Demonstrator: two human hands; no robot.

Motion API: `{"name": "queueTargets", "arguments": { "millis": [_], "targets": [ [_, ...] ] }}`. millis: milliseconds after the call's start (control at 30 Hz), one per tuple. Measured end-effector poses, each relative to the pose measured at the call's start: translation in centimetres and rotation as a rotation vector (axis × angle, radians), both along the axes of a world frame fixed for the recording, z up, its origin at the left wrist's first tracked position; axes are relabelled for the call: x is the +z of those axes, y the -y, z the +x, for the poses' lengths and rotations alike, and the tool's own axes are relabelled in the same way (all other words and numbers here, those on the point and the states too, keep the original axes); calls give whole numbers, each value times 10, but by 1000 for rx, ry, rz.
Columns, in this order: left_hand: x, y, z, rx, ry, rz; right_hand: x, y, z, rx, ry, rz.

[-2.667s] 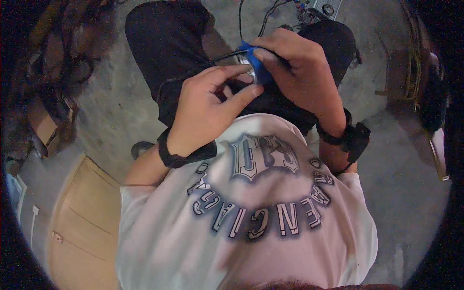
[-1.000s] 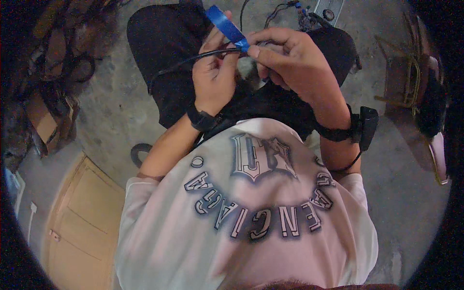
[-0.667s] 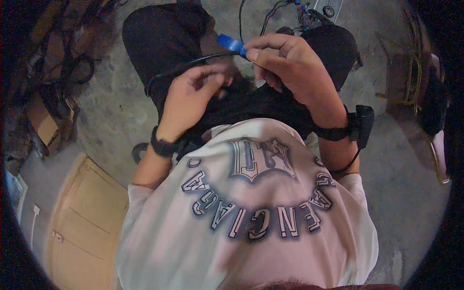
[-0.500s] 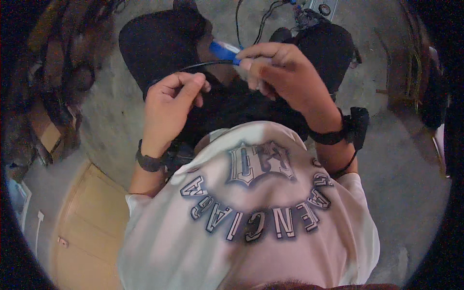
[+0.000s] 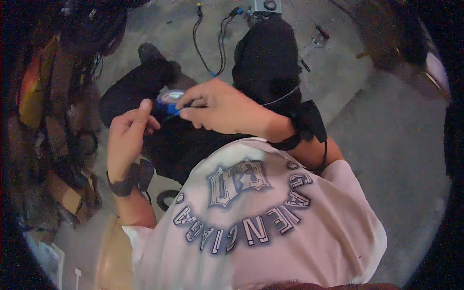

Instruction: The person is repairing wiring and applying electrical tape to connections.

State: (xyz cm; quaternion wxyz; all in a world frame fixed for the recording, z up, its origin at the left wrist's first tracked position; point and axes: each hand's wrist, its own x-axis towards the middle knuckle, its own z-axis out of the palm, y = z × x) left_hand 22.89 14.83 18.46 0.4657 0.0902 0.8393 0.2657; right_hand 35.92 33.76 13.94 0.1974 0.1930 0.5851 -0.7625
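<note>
Person sits on the grey concrete floor [image 5: 386, 121], knees up, dark trousers, pale printed T-shirt. The small roll of blue adhesive tape [image 5: 169, 100] is up over the lap, between both hands. Right hand [image 5: 224, 108] is clenched around the roll's near side, fingers curled over it, pinching. Left hand [image 5: 126, 137] is half-closed just beside the roll, thumb up, fingertips at the tape's free end or the thin dark wire [image 5: 166, 116] there; too blurred to tell which it grips.

Judging handling: roll looks light, rigid as a ring, easy to hold by its outer rim or through the core; the loose strip would be thin, limp, sticky, prone to folding on itself, so best pinched at the very end. Wire likely thin and floppy.

Look: glossy blue band, paler inner ring, small next to the hand.

Around: black cables with a blue plug [image 5: 212, 48] on the floor ahead, a grey box-like device [image 5: 266, 6] at the top edge, brown clutter left.
</note>
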Motion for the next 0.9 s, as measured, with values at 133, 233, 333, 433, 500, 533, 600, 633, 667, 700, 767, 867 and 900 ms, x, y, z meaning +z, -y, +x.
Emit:
{"name": "queueTargets", "arguments": {
  "millis": [133, 233, 333, 433, 500, 533, 600, 633, 667, 700, 767, 867, 900],
  "targets": [
    [-6, -4, 20, -31, -126, -61, 2, 4, 11, 23, -122, 108],
    [-16, 15, 22, 60, -7, 45, 4, 21, 10, 13, -254, 212],
    [-21, 22, 26, 208, 175, 294, -6, 33, 11, -31, -380, 337],
    [-20, 34, 25, 251, 246, 450, -11, 56, 8, -123, -418, 325],
    [-24, 44, 25, 262, 250, 496, -7, 57, 9, -90, -410, 299],
    [-29, 53, 24, 235, 284, 543, -3, 56, 10, -46, -402, 264],
    [-32, 53, 30, 202, 324, 588, 6, 47, 16, -48, -385, 289],
    [-32, 46, 37, 248, 302, 591, 9, 41, 21, -41, -368, 311],
    [-32, 39, 43, 295, 279, 593, 8, 37, 24, -46, -363, 312],
    [-34, 42, 41, 287, 284, 585, 5, 41, 25, -87, -399, 272],
    [-45, 50, 33, 361, 347, 688, 3, 43, 23, -136, -430, 231],
    [-51, 48, 23, 375, 288, 630, 8, 33, 16, -91, -421, 444],
    [-51, 49, 21, 372, 293, 621, 12, 28, 14, -16, -395, 522]
  ]
}}
